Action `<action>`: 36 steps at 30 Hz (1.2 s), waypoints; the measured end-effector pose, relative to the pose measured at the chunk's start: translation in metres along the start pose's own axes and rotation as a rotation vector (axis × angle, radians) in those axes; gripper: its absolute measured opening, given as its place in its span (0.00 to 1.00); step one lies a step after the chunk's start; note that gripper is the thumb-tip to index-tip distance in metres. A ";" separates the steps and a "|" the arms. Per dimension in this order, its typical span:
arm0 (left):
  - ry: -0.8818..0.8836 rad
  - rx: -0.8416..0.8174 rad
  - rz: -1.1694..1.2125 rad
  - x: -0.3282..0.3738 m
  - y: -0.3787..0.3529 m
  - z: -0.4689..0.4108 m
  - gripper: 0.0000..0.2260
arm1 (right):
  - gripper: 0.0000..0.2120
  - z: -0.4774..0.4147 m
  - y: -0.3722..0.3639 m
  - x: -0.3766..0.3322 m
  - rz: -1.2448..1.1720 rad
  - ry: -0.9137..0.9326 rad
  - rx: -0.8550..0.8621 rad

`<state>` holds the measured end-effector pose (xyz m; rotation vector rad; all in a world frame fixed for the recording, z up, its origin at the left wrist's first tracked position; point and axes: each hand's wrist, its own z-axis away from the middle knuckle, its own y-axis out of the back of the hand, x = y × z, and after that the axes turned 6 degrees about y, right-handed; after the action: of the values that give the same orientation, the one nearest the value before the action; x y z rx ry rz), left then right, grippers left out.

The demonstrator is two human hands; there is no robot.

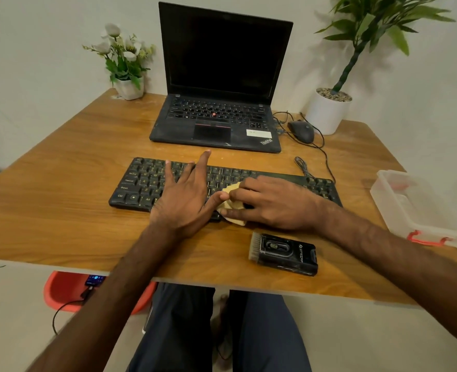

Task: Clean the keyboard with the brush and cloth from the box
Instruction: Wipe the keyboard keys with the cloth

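Gripping cloth (234,204) on keyboard (141,183) with right hand (275,202), left hand (184,194) splayed flat

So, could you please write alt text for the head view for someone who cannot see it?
A person's right hand holds a beige cloth against a black keyboard while the left hand lies flat on its keys. A brush lies on the wooden table nearer the person, a clear box at right, an open laptop behind.

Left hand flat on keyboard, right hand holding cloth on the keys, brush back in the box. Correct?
No. Head view: the brush lies on the table, outside the box, in front of the keyboard. Left hand, right hand and cloth as you say.
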<state>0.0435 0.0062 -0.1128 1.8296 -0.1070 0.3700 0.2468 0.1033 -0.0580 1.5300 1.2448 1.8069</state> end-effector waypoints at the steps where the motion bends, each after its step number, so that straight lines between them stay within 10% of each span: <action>1: 0.000 0.003 0.009 0.000 0.000 0.000 0.47 | 0.23 0.008 0.000 -0.001 -0.010 -0.003 -0.001; 36: 0.024 -0.002 -0.069 0.000 -0.001 -0.002 0.47 | 0.22 0.044 0.007 -0.007 -0.301 -0.306 0.007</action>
<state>0.0433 0.0088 -0.1133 1.8216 -0.0272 0.3432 0.2915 0.1090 -0.0575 1.4653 1.2508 1.3249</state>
